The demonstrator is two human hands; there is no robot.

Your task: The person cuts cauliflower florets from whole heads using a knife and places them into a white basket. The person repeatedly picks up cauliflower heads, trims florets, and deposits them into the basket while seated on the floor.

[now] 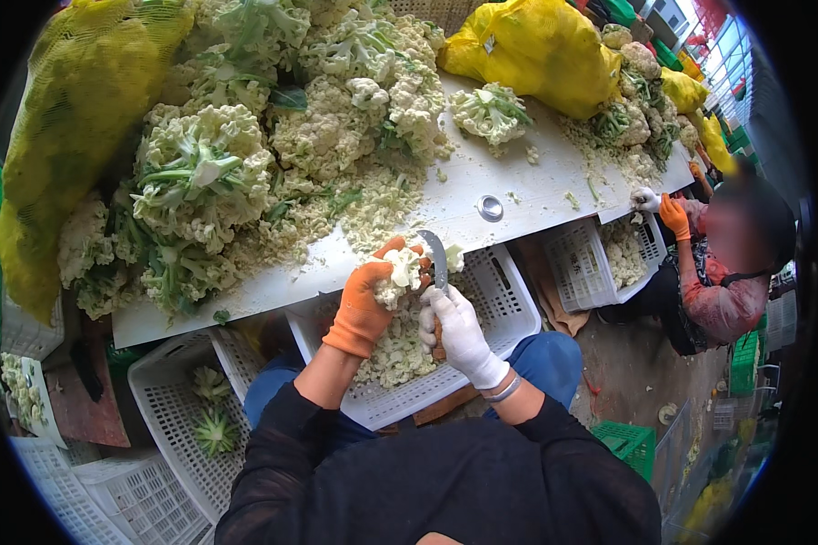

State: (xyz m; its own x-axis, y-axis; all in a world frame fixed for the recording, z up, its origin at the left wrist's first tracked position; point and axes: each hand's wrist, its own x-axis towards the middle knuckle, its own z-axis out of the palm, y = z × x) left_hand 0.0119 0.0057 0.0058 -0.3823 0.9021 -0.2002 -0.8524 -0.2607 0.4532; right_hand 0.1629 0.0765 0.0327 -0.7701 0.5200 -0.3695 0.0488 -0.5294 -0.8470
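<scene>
My left hand [368,300], in an orange glove, grips a piece of cauliflower [403,271] near the table's front edge. In a white glove, my right hand [460,330] holds a knife with a curved blade [436,255] and a brown handle, its blade beside the cauliflower piece. Below both hands, a white plastic crate [518,300] between my knees holds many cut florets [395,361]. A large heap of cauliflower heads [201,167] covers the left part of the white table [273,289]. One separate head [489,116] lies farther back.
Yellow mesh sacks [88,129] [538,54] flank the heap. A round metal object [489,208] lies on the tabletop. Another white crate [170,395] with leafy trimmings stands at left. At right, a co-worker [716,286] sits by a crate of florets [576,266]; a green crate [627,446] is behind me.
</scene>
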